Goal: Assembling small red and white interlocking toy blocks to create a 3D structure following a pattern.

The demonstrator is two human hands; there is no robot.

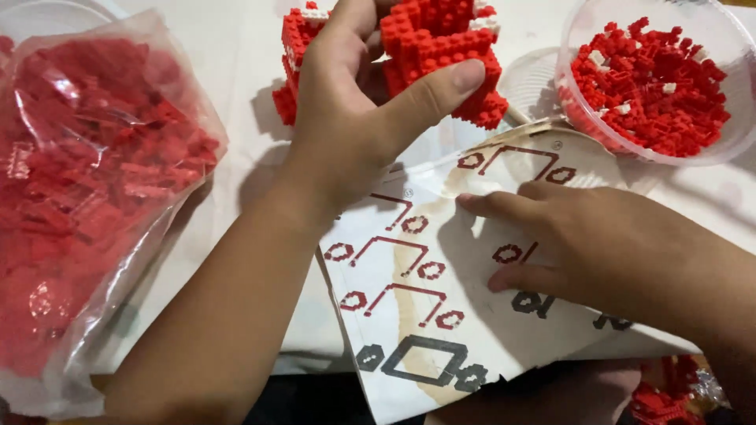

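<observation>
My left hand [354,110] grips the half-built red brick model [441,55], far centre; my right hand [598,244] lies fingers-together on the stained paper diagram sheet [409,315]. The clear plastic tub [654,79] and bag [87,197] hold many loose bricks.

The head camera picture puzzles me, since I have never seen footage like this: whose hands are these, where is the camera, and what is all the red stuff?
There is no machine here. The one picture comes from a camera worn on a person's head, looking down at their own two bare hands over a white table. The left hand grips a red model built of tiny bricks. The right hand rests flat on a stained paper instruction sheet showing building steps. At the left lies a clear plastic bag full of red bricks. At the upper right stands a clear plastic tub holding loose red bricks and a few white ones.
</observation>
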